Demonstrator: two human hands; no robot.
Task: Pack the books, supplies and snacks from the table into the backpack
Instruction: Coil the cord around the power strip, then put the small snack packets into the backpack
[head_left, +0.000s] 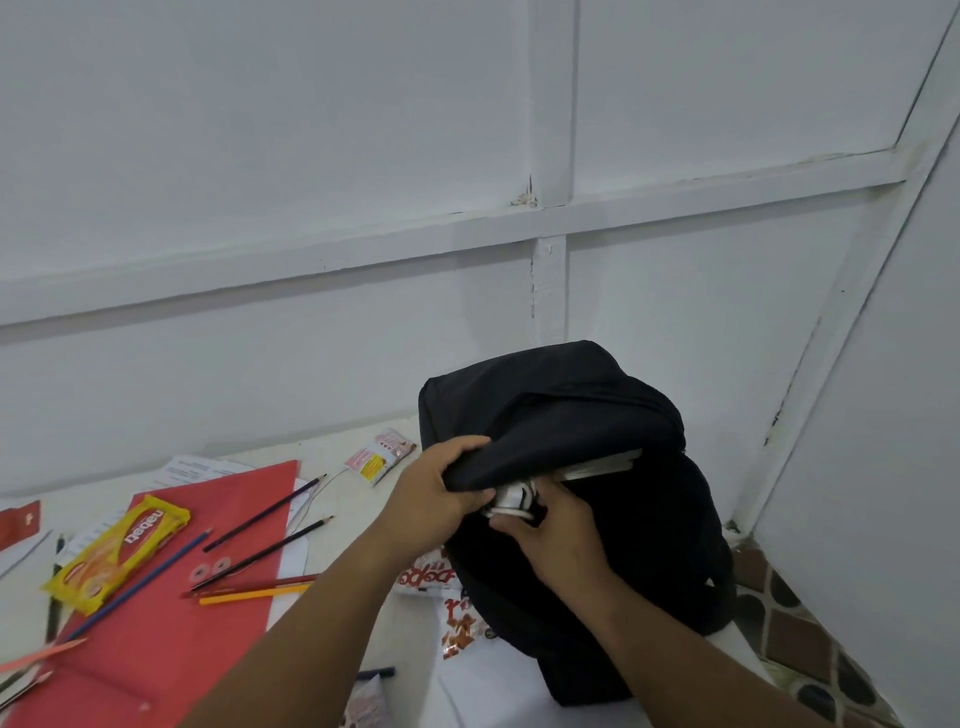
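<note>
Against a white panelled wall (311, 156), a black backpack (623, 519) stands on the white worktop (343, 467), right. The left hand (431, 493) grips its flap; the right hand (556, 540) pinches a white item (511, 501) at the opening. Pencils (265, 512), a yellow snack pack (119, 553) and a red folder (171, 634) lie left.

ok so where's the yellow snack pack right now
In the head view the yellow snack pack lies at the left, on the red folder, just left of the loose pencils and well left of the backpack.
</note>
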